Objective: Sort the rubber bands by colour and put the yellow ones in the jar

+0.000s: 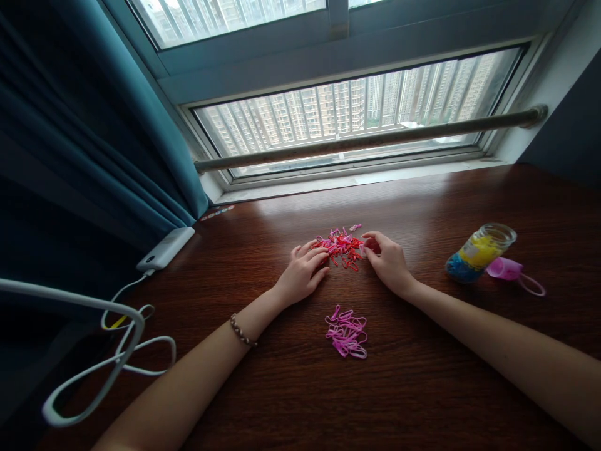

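A heap of red and pink clips (342,245) lies on the dark wooden table (422,376). My left hand (303,272) rests palm down at the heap's left edge, fingers stretched flat and touching the clips. My right hand (389,262) is at the heap's right edge, its fingertips pinched on a clip. A separate small pile of pink clips (347,333) lies nearer to me, between my forearms. A braided bracelet (242,331) is on my left wrist.
A glass jar (479,252) with yellow and blue clips lies on its side at the right, a pink lid with a loop (509,270) beside it. A white power bank (165,248) and white cables (117,351) sit at the left, by a teal curtain (94,138). A window is behind.
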Tool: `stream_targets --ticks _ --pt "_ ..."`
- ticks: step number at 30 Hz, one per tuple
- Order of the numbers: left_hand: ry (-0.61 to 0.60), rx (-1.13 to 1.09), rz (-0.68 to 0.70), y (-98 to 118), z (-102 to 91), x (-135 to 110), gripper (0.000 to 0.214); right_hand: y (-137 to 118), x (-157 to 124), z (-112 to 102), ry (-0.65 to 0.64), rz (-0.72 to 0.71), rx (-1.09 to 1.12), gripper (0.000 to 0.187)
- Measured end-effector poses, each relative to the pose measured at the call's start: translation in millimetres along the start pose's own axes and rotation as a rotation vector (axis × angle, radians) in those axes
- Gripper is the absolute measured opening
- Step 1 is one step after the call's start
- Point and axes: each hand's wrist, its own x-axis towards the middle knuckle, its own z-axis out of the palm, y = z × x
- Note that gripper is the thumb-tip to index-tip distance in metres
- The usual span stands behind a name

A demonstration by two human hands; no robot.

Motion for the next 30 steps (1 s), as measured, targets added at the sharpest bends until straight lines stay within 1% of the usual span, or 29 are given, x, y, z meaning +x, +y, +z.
stream_targets --ticks 5,9,13,17,20,21,23,25,28,30 --pt "-0.022 0.009 -0.007 0 -0.8 0 0.033 0 0 0 -0.025 0.007 0.036 0.024" --pt "-0.039 0.017 0.011 0 -0.2 0 0.034 -1 -1 -1 -0.035 -0.037 0.023 0.026" --pt "-0.026 0.016 0.026 -2 2.1 0 0.036 -4 -1 -4 -0.032 -0.075 -0.011 0.024" --pt "0.009 0.004 0.035 -4 4.5 0 0.037 -4 -2 -4 -0.033 -0.018 0.038 0.021" --pt "0.047 -0.014 0.035 -6 6.1 -1 0.034 -8 -3 -3 -0.053 0.035 0.161 0.017" --pt "0.065 -0.027 0.036 -6 6.6 -1 0.033 -10 -4 -3 -0.082 0.041 0.216 0.016" --pt "0.115 -0.068 0.035 -8 7.4 -1 0.029 -19 -7 -3 -0.204 0.016 0.312 0.015" --pt "0.174 -0.125 0.02 -10 7.9 0 0.024 -29 -11 -5 -0.396 -0.047 0.359 0.016" --pt "0.249 -0.211 -0.042 -13 7.5 0 0.015 -43 -16 -8 -0.694 -0.187 0.348 0.017" --pt "0.279 -0.253 -0.114 -14 6.7 0 0.009 -48 -18 -10 -0.824 -0.294 0.327 0.016"
